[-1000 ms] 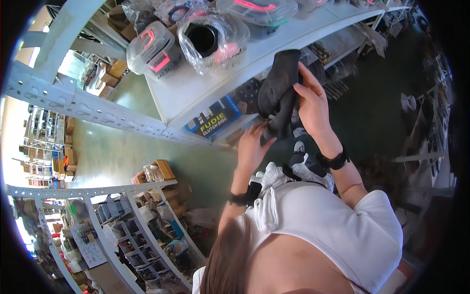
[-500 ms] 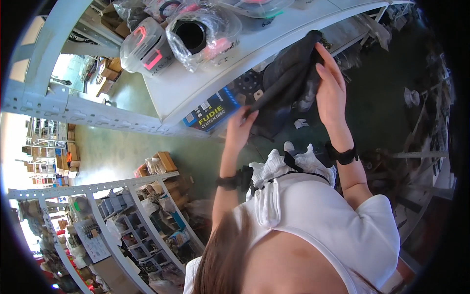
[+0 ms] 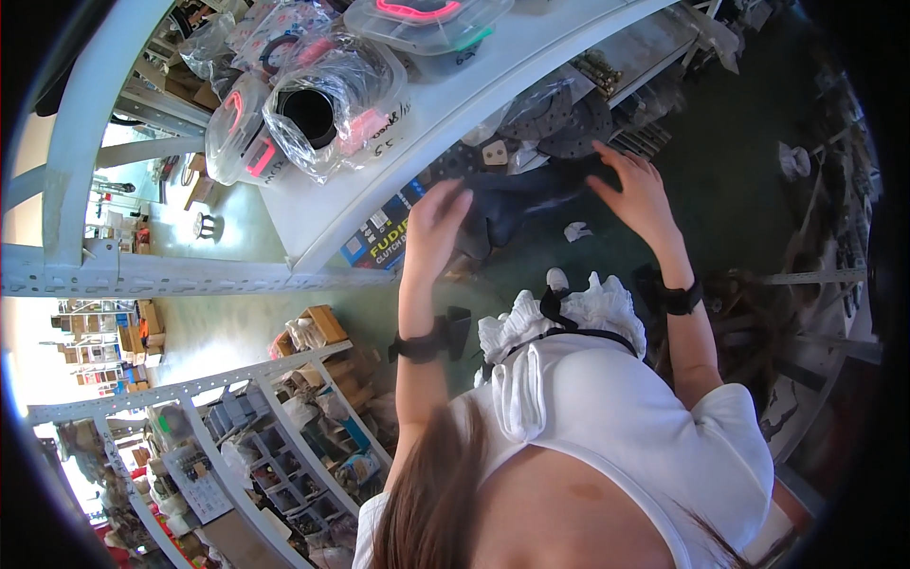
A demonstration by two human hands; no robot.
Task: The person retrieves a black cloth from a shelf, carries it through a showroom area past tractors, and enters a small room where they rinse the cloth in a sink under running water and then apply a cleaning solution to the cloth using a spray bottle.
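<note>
A limp black sheet [image 3: 531, 194], cloth or thin plastic, hangs creased between my hands beside the white shelf. My left hand [image 3: 436, 228] is closed on its left end, with the fingertips partly hidden. At the sheet's right end is my right hand [image 3: 643, 194], its thumb and fingers spread apart. Any contact there is hard to make out. Just beyond the sheet, dark round discs with holes [image 3: 578, 128] lie at a lower level. A blue and black box [image 3: 379, 232] stands left of my left hand, partly covered by it.
On the white shelf [image 3: 294, 213] sit a clear bin with pink latches [image 3: 237, 137], a plastic-wrapped black cylinder [image 3: 310, 119] and another lidded bin [image 3: 427, 24]. A perforated metal beam [image 3: 171, 275] runs left. Racks with grey parts bins [image 3: 275, 474] stand lower left.
The black sheet has come down from its raised, bunched position and stretches lower between my hands. My right hand has lowered and its fingers have spread. My left hand has shifted slightly left.
</note>
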